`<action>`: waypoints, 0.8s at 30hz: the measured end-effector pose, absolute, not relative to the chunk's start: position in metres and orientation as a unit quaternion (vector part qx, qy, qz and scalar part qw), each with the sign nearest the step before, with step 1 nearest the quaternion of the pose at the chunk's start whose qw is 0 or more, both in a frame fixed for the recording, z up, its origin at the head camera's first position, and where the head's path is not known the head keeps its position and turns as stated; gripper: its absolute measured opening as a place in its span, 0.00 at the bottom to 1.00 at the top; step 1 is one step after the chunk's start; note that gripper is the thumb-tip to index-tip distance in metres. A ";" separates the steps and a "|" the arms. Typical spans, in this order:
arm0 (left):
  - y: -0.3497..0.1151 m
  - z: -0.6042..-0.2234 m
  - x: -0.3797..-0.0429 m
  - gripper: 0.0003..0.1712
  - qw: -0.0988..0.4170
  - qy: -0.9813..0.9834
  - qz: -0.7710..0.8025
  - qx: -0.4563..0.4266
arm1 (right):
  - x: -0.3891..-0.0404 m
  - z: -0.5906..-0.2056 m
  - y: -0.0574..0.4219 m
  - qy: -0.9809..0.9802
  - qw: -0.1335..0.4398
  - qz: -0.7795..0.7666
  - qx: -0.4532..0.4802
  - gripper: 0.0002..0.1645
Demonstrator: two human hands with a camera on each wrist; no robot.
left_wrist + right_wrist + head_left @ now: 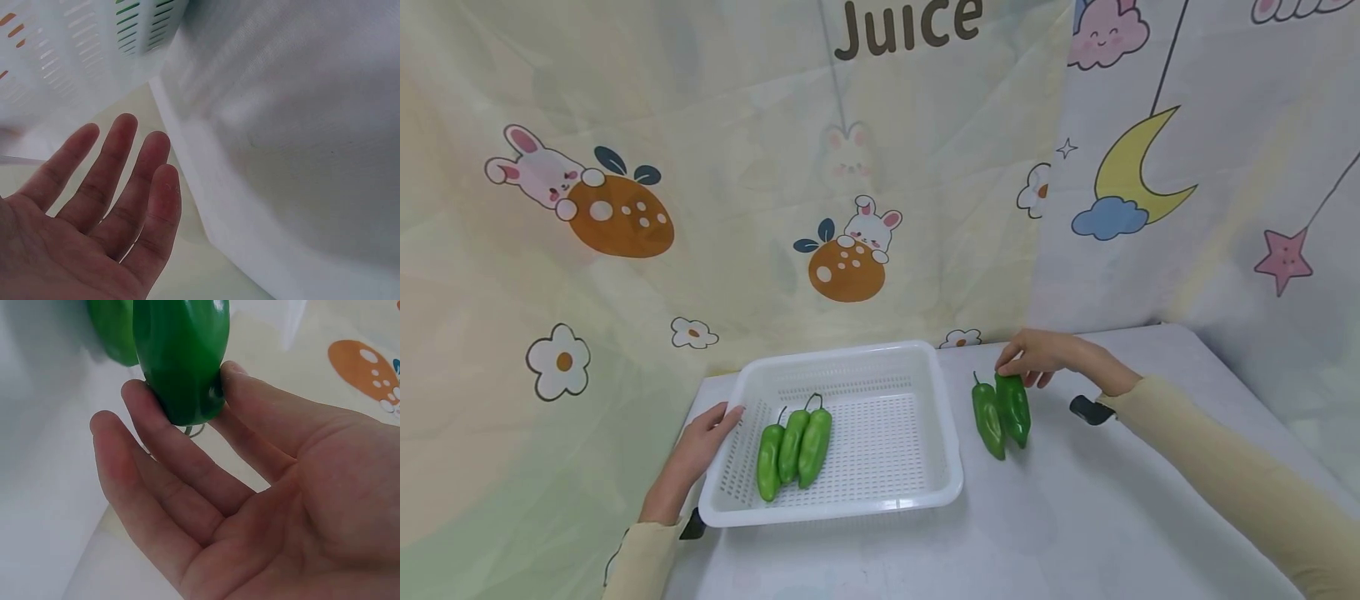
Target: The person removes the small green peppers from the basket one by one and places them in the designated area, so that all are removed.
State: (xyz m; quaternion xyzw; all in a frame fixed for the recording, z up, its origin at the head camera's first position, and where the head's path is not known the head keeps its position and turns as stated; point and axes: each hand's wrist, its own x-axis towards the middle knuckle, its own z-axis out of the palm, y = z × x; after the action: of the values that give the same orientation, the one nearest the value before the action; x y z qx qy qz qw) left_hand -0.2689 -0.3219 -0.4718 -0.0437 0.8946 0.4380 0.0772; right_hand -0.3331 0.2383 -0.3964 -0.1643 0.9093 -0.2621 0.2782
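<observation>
My right hand [1041, 354] pinches a dark green pepper [1015, 410] near its stem end, at the right of the table. In the right wrist view the thumb and fingertips meet the glossy pepper [181, 362] on both sides, its thin stem showing below. Another green pepper [988, 421] lies just left of it. My left hand [700, 446] is at the left rim of a white plastic basket [951, 442], thumb over the edge. Its fingers [119, 150] extend loosely outside the basket in the left wrist view. Inside, three lighter green peppers [793, 450] lie side by side at the left.
A white cloth covers the table [1075, 517]. Behind it hangs a printed curtain [745, 208] with rabbits, oranges and flowers. Black wrist straps [1090, 410] show below the sleeves.
</observation>
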 end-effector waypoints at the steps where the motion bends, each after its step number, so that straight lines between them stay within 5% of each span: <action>1: -0.322 -0.472 -0.269 0.39 0.077 0.894 0.439 -0.044 | -0.334 -0.399 0.239 0.910 0.279 -0.261 -0.160 0.19; 24: -0.321 -0.472 -0.269 0.40 0.076 0.891 0.444 -0.046 | -0.350 -0.438 0.231 0.928 0.285 -0.196 -0.140 0.17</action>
State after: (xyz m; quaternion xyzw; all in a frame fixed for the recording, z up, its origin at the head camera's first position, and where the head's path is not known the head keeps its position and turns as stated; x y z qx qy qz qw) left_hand -0.2689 -0.3211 -0.4721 -0.0459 0.8914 0.4443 0.0764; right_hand -0.3503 0.2312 -0.4380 -0.1401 0.9276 -0.1959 0.2855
